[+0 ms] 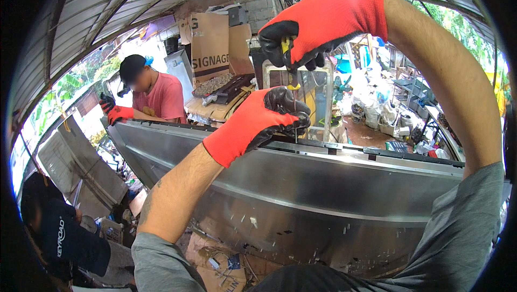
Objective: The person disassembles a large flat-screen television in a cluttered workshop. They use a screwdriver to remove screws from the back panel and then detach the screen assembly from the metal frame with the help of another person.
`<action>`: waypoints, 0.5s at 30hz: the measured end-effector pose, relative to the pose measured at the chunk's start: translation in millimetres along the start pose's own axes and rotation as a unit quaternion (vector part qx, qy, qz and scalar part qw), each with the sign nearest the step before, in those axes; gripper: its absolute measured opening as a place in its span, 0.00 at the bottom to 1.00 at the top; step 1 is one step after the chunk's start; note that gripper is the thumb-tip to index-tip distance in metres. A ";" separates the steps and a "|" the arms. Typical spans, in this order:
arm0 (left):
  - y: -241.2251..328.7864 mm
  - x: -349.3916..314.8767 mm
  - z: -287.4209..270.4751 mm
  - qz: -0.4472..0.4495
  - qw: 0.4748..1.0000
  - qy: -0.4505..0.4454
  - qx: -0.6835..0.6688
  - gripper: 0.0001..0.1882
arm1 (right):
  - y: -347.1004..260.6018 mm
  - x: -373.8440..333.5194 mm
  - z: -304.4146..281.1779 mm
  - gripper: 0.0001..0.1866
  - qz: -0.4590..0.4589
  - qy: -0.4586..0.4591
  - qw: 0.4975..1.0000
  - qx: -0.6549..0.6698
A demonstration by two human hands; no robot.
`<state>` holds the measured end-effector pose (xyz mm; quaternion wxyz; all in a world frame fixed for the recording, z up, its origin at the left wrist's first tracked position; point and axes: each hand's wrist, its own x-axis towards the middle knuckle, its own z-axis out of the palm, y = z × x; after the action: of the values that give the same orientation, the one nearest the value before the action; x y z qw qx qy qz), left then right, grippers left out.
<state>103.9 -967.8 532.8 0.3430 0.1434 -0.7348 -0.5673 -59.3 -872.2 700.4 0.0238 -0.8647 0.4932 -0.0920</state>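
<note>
One screwdriver (pixel 293 87) upright in right hand (pixel 323 28)

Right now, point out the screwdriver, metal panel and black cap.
Yellow-and-black screwdriver (pixel 293 87): head view, lower yellow end of handle.
Metal panel (pixel 323 183): head view, upper near face.
Black cap (pixel 131 67): head view, crown.

Tool (pixel 286 44) mostly hidden in right hand (pixel 328 25), 1 o'clock; shaft (pixel 294 98) partly behind left hand (pixel 261 120), tip too small to tell. Panel (pixel 334 179), 3 o'clock end, behind sleeve (pixel 466 219). Pink-shirted person (pixel 166 98), 10 o'clock: face blurred. Dark-shirted person (pixel 81 243), 8 o'clock: cut off at edge.
</note>
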 end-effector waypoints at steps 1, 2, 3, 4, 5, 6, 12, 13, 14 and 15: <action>-1.4 3.0 0.5 0.017 1.000 -0.010 0.017 0.12 | -10.3 -0.8 -2.9 0.28 0.050 -0.023 0.997 -0.056; -2.3 6.4 0.4 0.032 0.999 -0.019 0.036 0.12 | -24.0 2.5 -6.5 0.27 0.097 -0.046 0.988 -0.108; -3.3 8.8 0.1 0.046 0.997 -0.027 0.055 0.12 | -30.9 4.0 -9.3 0.25 0.143 -0.068 0.974 -0.160; -3.4 8.5 0.3 0.038 0.999 -0.028 0.019 0.12 | -27.8 3.2 -14.4 0.22 0.067 -0.081 0.976 -0.190; -3.7 5.7 1.1 0.029 0.999 -0.029 -0.017 0.12 | -23.8 2.4 -20.8 0.22 -0.009 -0.094 0.971 -0.219; -3.5 3.7 1.4 0.021 0.998 -0.029 -0.052 0.12 | -18.5 -4.5 -19.5 0.20 -0.053 -0.077 0.973 -0.212; 0.3 -2.3 4.4 0.008 0.999 -0.041 -0.030 0.10 | 9.7 6.6 -18.3 0.18 -0.216 -0.120 0.965 -0.091; 0.4 -2.8 2.4 0.008 0.999 -0.045 -0.027 0.10 | 9.0 12.0 -9.8 0.19 -0.245 -0.095 0.961 -0.085; -0.6 -2.9 0.1 0.008 0.998 -0.050 -0.024 0.10 | 7.7 9.7 -9.3 0.20 -0.238 -0.086 0.962 -0.104; -2.4 -3.3 -1.8 0.008 0.998 -0.055 -0.021 0.10 | 5.8 7.8 -8.6 0.21 -0.231 -0.080 0.962 -0.124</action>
<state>107.0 -967.9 529.6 0.3100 0.0987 -0.7414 -0.5869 -61.9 -881.4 709.1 -0.0666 -0.9557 0.2843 0.0364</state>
